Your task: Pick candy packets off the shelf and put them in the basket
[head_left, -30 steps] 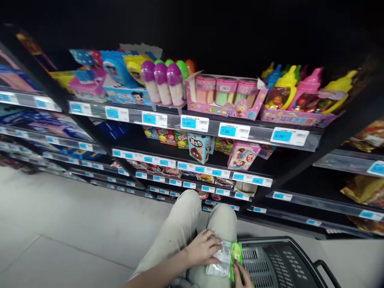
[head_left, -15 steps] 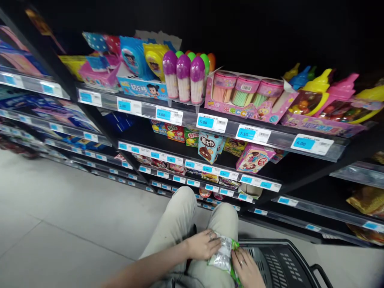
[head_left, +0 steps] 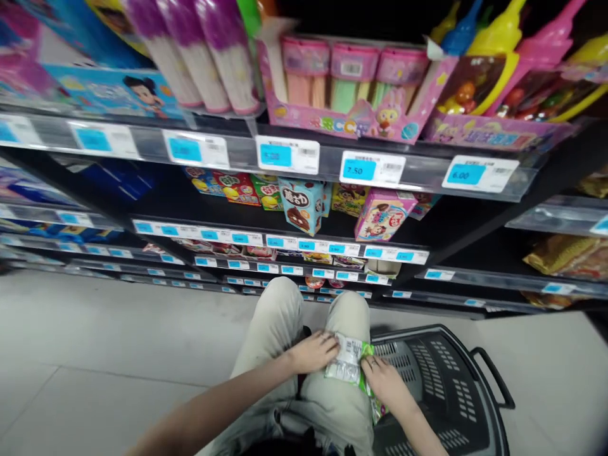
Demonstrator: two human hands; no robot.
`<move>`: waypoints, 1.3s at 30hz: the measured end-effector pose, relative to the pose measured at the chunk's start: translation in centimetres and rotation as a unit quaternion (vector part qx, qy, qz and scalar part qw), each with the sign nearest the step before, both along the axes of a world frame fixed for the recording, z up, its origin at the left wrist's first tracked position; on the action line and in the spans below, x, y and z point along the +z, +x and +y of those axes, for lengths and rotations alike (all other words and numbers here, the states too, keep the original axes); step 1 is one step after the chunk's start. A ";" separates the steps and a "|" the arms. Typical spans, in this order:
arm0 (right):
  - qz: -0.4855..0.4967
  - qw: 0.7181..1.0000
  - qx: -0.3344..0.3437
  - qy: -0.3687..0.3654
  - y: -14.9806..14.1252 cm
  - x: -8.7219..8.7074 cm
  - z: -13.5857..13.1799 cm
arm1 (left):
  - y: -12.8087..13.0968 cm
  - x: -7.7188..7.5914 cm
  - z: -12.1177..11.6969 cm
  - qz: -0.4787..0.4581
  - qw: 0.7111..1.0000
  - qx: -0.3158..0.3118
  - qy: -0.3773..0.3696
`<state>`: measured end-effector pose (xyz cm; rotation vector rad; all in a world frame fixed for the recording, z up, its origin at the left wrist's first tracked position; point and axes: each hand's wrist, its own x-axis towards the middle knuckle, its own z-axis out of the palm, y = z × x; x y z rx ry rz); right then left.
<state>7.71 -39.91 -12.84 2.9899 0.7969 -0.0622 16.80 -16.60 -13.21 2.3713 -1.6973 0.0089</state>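
Observation:
A silver and green snack packet (head_left: 349,360) lies across my right thigh, its back with a printed label and barcode facing up. My left hand (head_left: 313,352) grips its left edge, fingers bent over the foil. On the opposite side my right hand (head_left: 382,375) holds the green edge, thumb and fingers closed against it. Below that hand, more green and purple wrapping (head_left: 379,410) shows beside the thigh; whether it belongs to the same packet I cannot tell.
A dark grey shopping basket (head_left: 439,380) stands on the floor to my right, its handle sticking out. Ahead rise shelves with price labels (head_left: 287,155), carrying boxed sweets such as a blue box (head_left: 301,206) and a pink box (head_left: 384,215). Pale floor tiles (head_left: 118,335) stretch left.
The view has shifted closer to the shelves and turned slightly, so the upper goods look larger. Both hands stay on the packet on the thigh, and more of the basket shows.

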 end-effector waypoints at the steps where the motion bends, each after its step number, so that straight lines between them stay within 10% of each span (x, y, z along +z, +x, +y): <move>1: 0.004 1.000 -0.004 -0.001 -0.3 0.0 0.2 | -0.4 -0.2 0.3 0.011 1.000 0.024 0.009; 16: -0.033 0.989 -0.137 0.048 -1.5 -1.3 -0.8 | -0.6 -2.4 -1.0 0.375 0.912 0.148 -0.073; 22: -0.042 0.978 -0.170 0.116 -0.8 1.1 -1.4 | -2.2 -1.2 -3.6 0.511 0.809 0.222 -0.186; 27: -0.126 0.972 -0.154 0.127 -0.2 3.4 -2.1 | -1.1 2.9 -3.7 0.685 0.606 0.237 -0.328; 34: -0.166 0.954 -0.175 0.180 0.3 3.9 -1.1 | -0.2 5.1 -3.5 0.679 0.596 0.267 -0.336; 39: -0.246 0.923 -0.199 0.220 -0.2 4.4 -0.2 | -0.8 6.6 -2.7 0.764 0.497 0.226 -0.344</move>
